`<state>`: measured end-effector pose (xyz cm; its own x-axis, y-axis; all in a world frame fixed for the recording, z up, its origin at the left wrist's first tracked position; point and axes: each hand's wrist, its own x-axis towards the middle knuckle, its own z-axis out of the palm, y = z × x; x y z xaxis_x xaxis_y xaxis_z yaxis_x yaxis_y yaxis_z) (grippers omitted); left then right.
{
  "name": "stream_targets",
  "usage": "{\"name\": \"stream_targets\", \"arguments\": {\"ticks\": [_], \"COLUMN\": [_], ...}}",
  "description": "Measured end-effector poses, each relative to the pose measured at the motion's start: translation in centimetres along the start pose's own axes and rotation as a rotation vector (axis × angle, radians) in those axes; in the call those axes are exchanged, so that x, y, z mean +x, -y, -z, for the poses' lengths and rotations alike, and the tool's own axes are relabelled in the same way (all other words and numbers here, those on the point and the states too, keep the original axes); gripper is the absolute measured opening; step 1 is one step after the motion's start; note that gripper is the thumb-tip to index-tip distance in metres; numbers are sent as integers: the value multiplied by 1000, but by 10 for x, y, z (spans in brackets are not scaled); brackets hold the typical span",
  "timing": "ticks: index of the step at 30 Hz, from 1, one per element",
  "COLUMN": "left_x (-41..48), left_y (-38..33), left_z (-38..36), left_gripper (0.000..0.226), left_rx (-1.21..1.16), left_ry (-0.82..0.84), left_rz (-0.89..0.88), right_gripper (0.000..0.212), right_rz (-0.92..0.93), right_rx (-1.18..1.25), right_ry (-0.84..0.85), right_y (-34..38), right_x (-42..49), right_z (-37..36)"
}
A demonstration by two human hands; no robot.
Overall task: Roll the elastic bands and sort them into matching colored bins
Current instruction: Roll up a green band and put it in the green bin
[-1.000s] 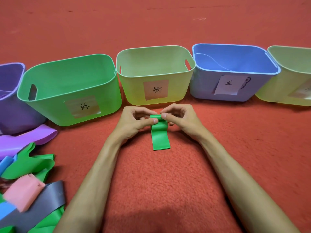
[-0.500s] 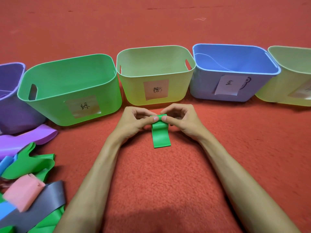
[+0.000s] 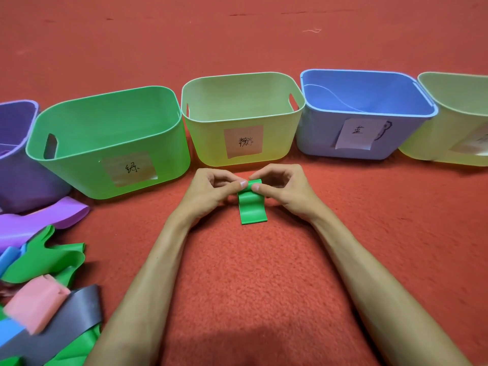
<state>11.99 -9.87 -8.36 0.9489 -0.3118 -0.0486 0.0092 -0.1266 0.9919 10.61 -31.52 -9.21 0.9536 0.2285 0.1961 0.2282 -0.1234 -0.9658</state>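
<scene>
We find both hands at work on one green band (image 3: 252,208), which lies in the middle of the red carpet (image 3: 264,286). The left hand (image 3: 211,190) and the right hand (image 3: 286,190) meet at the band's far end. Each pinches it between the thumb and curled forefingers, and the two thumb tips lie almost touching on top of it. That far end is turned over into a small roll, held inside the grip. The rest of the band runs out of the grip toward the person and lies flat on the carpet, its near edge free and square.

The band lies just in front of the yellow bin (image 3: 208,138), which bears a paper label. The green bin (image 3: 84,178), also labelled, stands to the left of the hands, near the left hand but apart from it. To the right of the yellow bin stand the blue bin (image 3: 317,138) and a second yellow bin (image 3: 427,143), the latter cut by the frame edge. A purple bin (image 3: 21,186) stands at the far left, also cut off. The five bins form one row with their sides close together.

At lower left we record a pile (image 3: 52,286) of loose bands, well apart from the hands. They are purple, green, blue, pink and grey, and they overlap. The pink one is folded and lies on the grey.
</scene>
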Motion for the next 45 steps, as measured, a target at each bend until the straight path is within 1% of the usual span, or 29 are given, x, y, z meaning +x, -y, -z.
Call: {"name": "stream_targets", "arguments": {"ticks": [5,8,12,15,19,25,31,37,43,45], "left_x": [-2,-2,0,0,-2,-2,-2,-1,-3,-3], "left_y": [-3,-1,0,-2,-3,-3,-1,-1,-2,-3], "left_z": [1,0,0,-1,-3,-2,1,-2,0,1], "left_gripper": [18,20,21,26,19,18,19,18,16,17], "left_rx": [-3,11,-35,-33,29,1,-8,23,23,20], "left_ry": [9,17,1,1,15,45,55,59,70,77], "left_rz": [-14,-15,6,0,-44,-39,-55,-54,-50,-56], "right_gripper": [18,15,9,9,8,10,7,6,16,14], "right_rz": [2,-25,-85,-72,-35,-41,-93,-33,-38,-54], "right_rx": [-4,5,-9,-20,-14,-9,-3,-5,-15,-12], "right_ry": [-2,-14,-8,-8,-21,-16,16,-9,-16,-22], "right_y": [-1,0,-2,-2,1,0,1,2,-2,-3], "right_x": [0,2,2,2,0,0,0,-1,1,2], "right_z": [0,-1,-2,-1,-1,-1,-2,1,0,-1]}}
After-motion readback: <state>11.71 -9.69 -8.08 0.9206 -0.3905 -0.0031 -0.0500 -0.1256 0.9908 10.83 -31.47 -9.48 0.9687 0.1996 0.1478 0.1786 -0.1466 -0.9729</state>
